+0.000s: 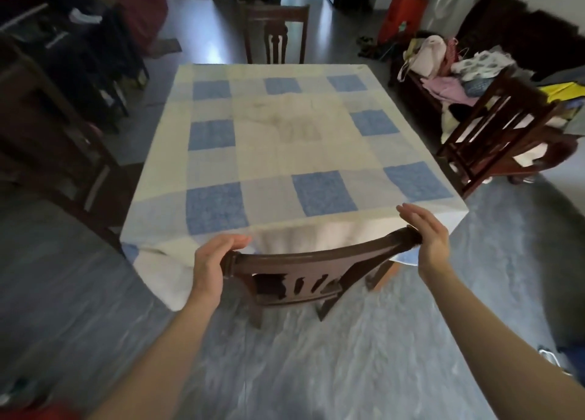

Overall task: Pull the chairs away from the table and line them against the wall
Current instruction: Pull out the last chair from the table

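Fingers point(235, 240) of your left hand point(210, 261) hold the chair point(294, 261); your right hand point(433, 236) lies open. Grip, then pull straight back.

Near chair point(304, 263) at desk point(285, 153) front edge, ctr. Far chair point(277, 33) behind desk, opp. side. Third chair point(493, 125) R of desk, apart. L hand point(209, 259), R hand point(433, 234) at Near chair rail ends.

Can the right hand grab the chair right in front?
Probably yes: the right hand rests against the end of the top rail of the near chair, fingers straight, nothing in between.
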`<act>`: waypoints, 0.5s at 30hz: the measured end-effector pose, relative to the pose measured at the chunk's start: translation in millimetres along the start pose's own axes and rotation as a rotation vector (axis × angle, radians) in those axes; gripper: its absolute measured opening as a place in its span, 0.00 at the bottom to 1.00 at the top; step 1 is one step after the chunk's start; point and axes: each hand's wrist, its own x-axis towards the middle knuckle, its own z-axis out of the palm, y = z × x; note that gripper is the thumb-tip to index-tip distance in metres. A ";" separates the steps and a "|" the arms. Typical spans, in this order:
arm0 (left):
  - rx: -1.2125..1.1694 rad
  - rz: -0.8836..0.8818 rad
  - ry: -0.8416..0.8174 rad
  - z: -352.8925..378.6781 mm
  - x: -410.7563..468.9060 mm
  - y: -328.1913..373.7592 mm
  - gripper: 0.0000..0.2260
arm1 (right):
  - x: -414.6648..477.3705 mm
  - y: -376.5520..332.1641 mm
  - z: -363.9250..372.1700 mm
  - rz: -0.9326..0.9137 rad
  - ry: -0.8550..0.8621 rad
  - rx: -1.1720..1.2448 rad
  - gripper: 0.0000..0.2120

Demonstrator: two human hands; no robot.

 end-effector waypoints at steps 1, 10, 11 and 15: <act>0.018 0.013 -0.004 0.4 -1.6 -1.1 0.12 | 0.3 4.9 -0.9 -0.013 -0.022 -0.001 0.10; -0.025 -0.008 0.137 11.5 -0.1 -23.9 0.15 | 20.9 52.6 -9.9 0.115 -0.127 0.062 0.13; -0.045 -0.004 0.161 12.5 1.1 -25.8 0.15 | 22.9 53.1 -7.2 0.138 -0.108 0.093 0.12; -0.081 0.002 0.272 17.6 5.4 -28.9 0.16 | 25.3 52.0 -1.3 0.164 -0.053 0.141 0.12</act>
